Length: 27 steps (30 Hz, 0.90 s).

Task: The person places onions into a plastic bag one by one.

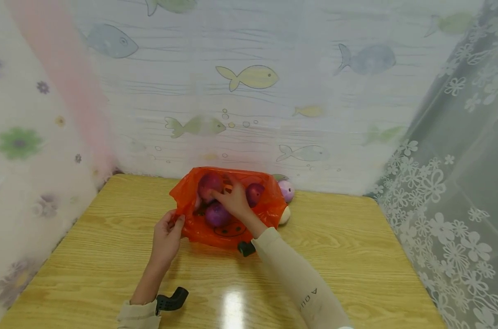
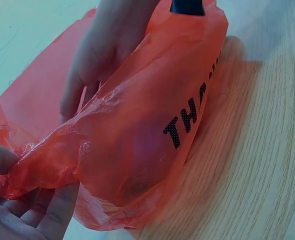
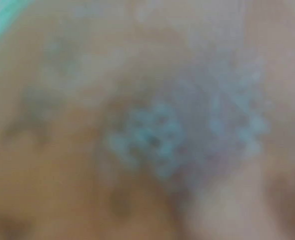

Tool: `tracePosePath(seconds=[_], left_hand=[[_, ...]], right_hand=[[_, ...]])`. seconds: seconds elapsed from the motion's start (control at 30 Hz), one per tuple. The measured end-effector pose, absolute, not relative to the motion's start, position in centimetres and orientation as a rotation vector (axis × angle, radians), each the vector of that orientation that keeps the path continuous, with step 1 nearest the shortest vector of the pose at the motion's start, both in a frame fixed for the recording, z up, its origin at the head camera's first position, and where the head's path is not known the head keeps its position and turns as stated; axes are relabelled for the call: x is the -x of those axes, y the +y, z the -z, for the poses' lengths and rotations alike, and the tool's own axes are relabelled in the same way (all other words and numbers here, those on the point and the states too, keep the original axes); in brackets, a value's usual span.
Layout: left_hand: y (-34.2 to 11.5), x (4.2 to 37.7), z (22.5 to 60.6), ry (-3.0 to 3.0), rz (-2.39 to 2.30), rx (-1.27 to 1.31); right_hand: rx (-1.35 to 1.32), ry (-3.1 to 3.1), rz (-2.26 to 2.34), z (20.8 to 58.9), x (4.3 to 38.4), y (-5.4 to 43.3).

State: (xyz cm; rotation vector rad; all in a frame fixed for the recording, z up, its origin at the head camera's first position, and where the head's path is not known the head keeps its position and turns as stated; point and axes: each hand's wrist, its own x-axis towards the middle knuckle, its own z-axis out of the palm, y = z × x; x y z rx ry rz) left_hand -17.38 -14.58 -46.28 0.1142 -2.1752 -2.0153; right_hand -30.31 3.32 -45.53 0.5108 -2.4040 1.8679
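Observation:
An orange-red plastic bag [image 1: 273,208] lies wide at the mouth near the back of the table, with black lettering on its side in the left wrist view. Inside it show round purple items that look like onions, among them one at the left [image 1: 209,183], one at the front [image 1: 217,215] and one at the right [image 1: 255,194]. My left hand [image 1: 168,235] pinches the bag's left rim between thumb and fingers. Reaching into the bag, my right hand [image 1: 235,201] is among the purple items; I cannot tell whether it grips one. The right wrist view is only a blur.
Just right of the bag sit a pale purple round item [image 1: 287,191] and a cream-coloured one [image 1: 285,214], partly hidden by it. The wooden table [image 1: 335,256] meets a fish-patterned curtain [image 1: 249,114] behind, with flowered sheets at both sides.

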Motion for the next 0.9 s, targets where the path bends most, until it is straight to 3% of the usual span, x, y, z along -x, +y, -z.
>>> tracePosePath(seconds=[0.9], left_hand=[[-14.4,17.5,46.5,-2.182,2.018,-0.113]], right_hand=[[-0.673,-2.159,-2.124,42.8,24.0,7.0]])
